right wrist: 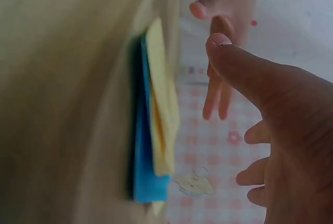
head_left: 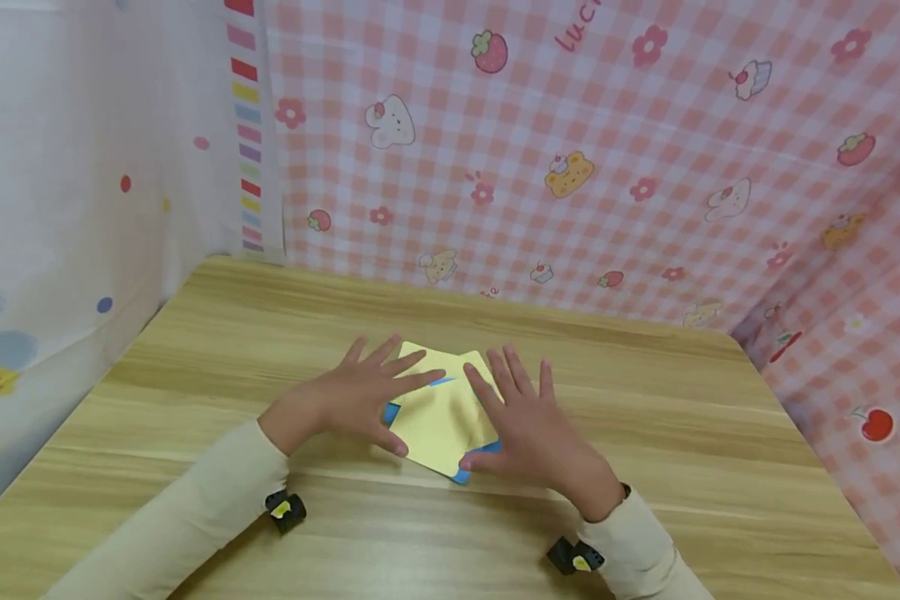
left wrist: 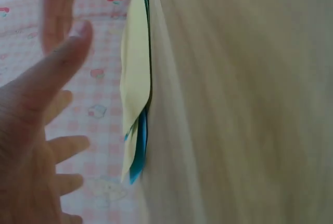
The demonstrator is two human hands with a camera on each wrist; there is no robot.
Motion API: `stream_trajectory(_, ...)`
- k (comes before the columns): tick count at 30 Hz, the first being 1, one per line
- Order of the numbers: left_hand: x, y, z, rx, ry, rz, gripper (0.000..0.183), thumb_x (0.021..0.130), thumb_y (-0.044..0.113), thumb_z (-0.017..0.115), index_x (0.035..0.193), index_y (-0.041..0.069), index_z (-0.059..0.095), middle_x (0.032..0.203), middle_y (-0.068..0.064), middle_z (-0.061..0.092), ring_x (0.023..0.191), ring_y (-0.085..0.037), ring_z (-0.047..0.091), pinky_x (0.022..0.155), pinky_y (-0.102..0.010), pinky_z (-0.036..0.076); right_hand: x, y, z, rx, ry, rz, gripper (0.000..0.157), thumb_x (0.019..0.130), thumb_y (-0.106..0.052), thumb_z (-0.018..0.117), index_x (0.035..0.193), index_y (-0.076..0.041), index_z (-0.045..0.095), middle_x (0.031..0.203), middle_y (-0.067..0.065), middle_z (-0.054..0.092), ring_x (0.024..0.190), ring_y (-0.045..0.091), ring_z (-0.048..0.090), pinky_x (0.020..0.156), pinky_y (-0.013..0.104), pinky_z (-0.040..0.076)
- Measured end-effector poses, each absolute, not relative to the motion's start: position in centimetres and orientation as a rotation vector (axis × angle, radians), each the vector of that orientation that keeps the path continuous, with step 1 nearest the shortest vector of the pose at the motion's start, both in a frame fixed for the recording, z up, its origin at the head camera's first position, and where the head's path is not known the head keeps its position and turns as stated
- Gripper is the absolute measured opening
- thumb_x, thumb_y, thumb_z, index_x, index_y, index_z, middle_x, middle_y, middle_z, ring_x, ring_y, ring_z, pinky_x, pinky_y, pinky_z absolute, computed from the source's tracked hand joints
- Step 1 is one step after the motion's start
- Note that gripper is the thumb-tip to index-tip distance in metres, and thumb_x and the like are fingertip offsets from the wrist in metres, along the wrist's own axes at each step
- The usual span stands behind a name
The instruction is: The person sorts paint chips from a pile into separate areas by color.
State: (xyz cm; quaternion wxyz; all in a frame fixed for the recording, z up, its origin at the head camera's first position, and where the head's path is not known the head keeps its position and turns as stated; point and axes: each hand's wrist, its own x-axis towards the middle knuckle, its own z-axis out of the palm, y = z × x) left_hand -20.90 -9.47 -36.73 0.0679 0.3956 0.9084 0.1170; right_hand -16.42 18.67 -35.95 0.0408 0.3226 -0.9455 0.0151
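Observation:
On the wooden table lie thin yellow sheets (head_left: 435,425) with rounded corners, overlapping at angles. Blue shows beneath them along the lower edges, and a narrow blue strip (head_left: 442,382) shows near the upper middle. My left hand (head_left: 360,393) is over their left side, fingers spread and straight. Over the right side is my right hand (head_left: 532,433), its fingers also spread. Both wrist views show the yellow layer (left wrist: 136,62) and the blue layer (right wrist: 144,166) from the side, slightly parted at the edges. A gap separates each hand from the sheets there, and neither holds anything.
Wood-grain tabletop (head_left: 390,542) surrounds the sheets. A pink checked cloth (head_left: 435,167) hangs behind the table and along the right, and a white patterned cloth (head_left: 67,208) hangs at the left. Small black devices (head_left: 285,510) are strapped at both wrists.

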Motion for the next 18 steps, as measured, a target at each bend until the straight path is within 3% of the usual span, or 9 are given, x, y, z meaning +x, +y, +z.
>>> stream_trajectory(11, -20.6, -8.7, -37.8, 1.058, 2.548, 0.365, 0.102, 0.081, 0.044, 0.083, 0.162, 0.031, 0.023, 0.168, -0.007, 0.02, 0.154, -0.04, 0.009, 0.117, -0.068, 0.002, -16.0, 16.9, -38.4, 1.076, -3.005, 0.051, 0.109, 0.082, -0.071, 0.07, 0.16, -0.007, 0.027, 0.156, 0.021, 0.037, 0.146, 0.04, 0.031, 0.111, 0.076, 0.013)
stream_trajectory(18, -20.5, -8.6, -37.8, 1.085, 2.572, 0.394, 0.096, 0.084, 0.038, 0.083, 0.161, 0.025, 0.028, 0.163, -0.009, 0.028, 0.152, -0.038, 0.016, 0.117, -0.068, 0.005, -16.4, 17.0, -38.6, 1.102, -3.053, 0.182, 0.102, 0.085, -0.06, 0.073, 0.159, -0.007, 0.027, 0.155, 0.021, 0.037, 0.145, 0.04, 0.032, 0.113, 0.072, 0.018)
